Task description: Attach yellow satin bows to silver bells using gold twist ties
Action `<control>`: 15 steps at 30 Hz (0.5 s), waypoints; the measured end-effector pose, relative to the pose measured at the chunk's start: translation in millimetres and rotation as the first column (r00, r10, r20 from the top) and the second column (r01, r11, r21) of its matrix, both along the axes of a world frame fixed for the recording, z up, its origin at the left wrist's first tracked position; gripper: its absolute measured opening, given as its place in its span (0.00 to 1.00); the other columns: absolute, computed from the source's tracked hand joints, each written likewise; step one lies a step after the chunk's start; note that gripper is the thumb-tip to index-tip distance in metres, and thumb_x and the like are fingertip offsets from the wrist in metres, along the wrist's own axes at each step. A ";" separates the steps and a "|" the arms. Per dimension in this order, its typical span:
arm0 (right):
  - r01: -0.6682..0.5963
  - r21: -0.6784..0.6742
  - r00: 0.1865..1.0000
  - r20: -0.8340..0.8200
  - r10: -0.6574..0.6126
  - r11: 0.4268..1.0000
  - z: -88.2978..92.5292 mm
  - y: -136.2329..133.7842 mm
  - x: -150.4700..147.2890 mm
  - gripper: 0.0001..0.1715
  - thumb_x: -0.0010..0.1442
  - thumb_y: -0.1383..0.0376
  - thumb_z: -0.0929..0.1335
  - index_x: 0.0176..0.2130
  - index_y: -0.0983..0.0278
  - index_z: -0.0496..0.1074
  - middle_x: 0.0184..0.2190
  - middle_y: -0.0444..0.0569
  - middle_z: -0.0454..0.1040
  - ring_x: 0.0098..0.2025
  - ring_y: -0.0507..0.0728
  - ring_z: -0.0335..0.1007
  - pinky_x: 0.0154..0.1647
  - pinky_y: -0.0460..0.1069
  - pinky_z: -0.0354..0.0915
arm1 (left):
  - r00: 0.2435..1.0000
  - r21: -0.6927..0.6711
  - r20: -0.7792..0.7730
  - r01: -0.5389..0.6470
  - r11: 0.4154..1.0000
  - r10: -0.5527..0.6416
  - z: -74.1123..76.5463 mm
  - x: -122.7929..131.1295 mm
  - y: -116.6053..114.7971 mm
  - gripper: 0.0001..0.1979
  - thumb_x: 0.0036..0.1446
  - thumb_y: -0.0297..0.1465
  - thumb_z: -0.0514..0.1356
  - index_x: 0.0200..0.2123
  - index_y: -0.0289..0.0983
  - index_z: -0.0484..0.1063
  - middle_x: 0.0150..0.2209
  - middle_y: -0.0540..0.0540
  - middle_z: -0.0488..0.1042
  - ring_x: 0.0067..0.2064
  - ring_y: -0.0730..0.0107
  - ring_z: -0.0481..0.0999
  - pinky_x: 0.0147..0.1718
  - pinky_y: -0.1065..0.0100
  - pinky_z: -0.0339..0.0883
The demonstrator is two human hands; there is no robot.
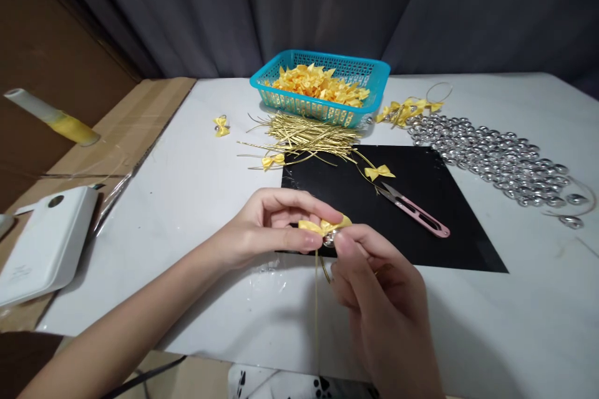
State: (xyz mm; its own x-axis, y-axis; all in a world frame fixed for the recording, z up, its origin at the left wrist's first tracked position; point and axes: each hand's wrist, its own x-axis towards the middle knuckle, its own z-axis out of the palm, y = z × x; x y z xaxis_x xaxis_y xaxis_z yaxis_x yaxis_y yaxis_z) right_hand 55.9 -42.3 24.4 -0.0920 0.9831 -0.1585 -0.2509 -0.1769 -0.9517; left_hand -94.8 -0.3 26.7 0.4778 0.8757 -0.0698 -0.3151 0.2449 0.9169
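Note:
My left hand pinches a yellow ribbon bow between thumb and forefinger above the black sheet's near edge. Against the bow's middle sits a shiny silver bead, partly covered by fingers. My right hand is closed, its thumb and fingertips on the bead and the right side of the bow. A thin gold cord hangs straight down from beneath the bow, and a short curved piece shows beside it. What the curled fingers of my right hand hold, if anything more, is hidden.
Pink thread snips lie on the black sheet. Behind are gold cords and a blue basket of yellow bows. Many silver beads spread at right. A white device and cardboard are at left.

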 end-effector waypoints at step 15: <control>-0.088 -0.041 0.996 -0.011 0.088 0.995 7.9 11.6 63.5 0.20 0.57 0.53 0.67 0.23 0.66 0.68 0.13 0.39 0.52 0.14 0.43 0.46 0.11 0.40 0.44 | 0.986 -0.081 0.000 -0.166 0.983 0.166 0.8 0.0 6.5 0.08 0.42 0.27 0.67 0.30 0.39 0.80 0.23 0.51 0.75 0.23 0.80 0.69 0.22 0.80 0.63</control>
State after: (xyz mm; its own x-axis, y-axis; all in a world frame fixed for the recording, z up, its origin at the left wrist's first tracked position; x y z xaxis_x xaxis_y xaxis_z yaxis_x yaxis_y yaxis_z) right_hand 119.4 -30.6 32.4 -0.1797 0.9636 -0.1980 -0.2415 -0.2383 -0.9407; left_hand -94.8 6.2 27.5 0.3271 0.9345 -0.1405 -0.3632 0.2616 0.8942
